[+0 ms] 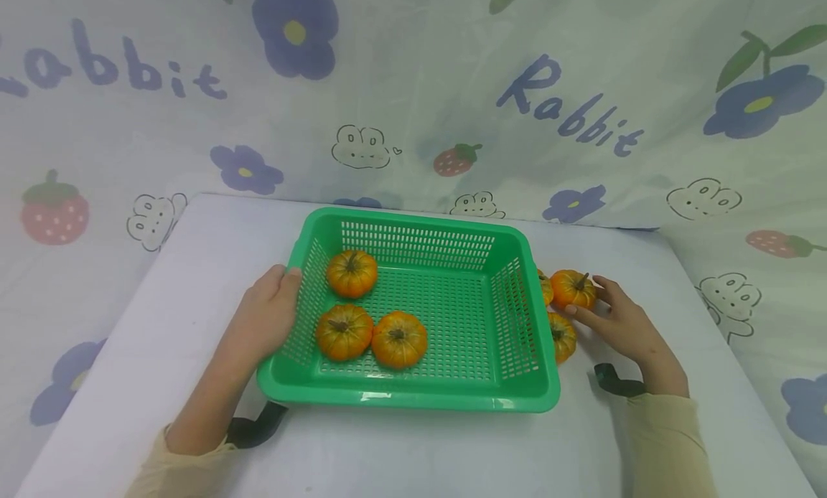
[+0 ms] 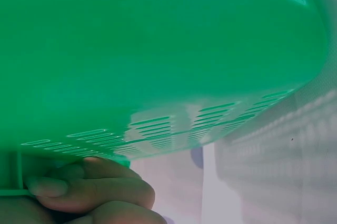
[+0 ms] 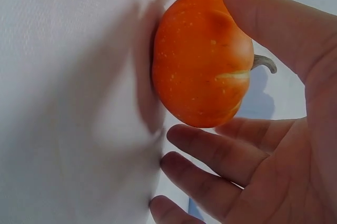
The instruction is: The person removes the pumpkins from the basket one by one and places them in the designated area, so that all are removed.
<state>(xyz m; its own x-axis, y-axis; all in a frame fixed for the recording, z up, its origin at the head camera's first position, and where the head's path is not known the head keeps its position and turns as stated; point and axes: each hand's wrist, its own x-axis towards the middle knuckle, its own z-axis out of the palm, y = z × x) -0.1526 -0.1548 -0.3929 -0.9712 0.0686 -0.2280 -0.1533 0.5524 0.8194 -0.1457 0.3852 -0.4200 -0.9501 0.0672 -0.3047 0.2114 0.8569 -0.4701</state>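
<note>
My left hand (image 1: 268, 315) grips the left rim of a green plastic basket (image 1: 413, 396); its curled fingers (image 2: 95, 192) show under the edge in the left wrist view. Inside, toward the left, sit three small orange pumpkins, one at the back (image 1: 352, 274) and two in front. Just outside the basket's right wall, my right hand (image 1: 623, 322) is around another pumpkin (image 1: 571, 290). In the right wrist view its thumb lies over one side of this pumpkin (image 3: 202, 61) and its spread fingers reach the other side. The pumpkin rests on the table, stem toward the palm.
Two more pumpkins, one nearer (image 1: 562, 336) and one farther (image 1: 545, 288), are partly hidden by the basket's right wall. All stand on a white-covered table (image 1: 413, 455). A printed cloth (image 1: 413, 89) with flowers, rabbits and strawberries hangs behind. Dark wrist mounts (image 1: 255, 426) show below both hands.
</note>
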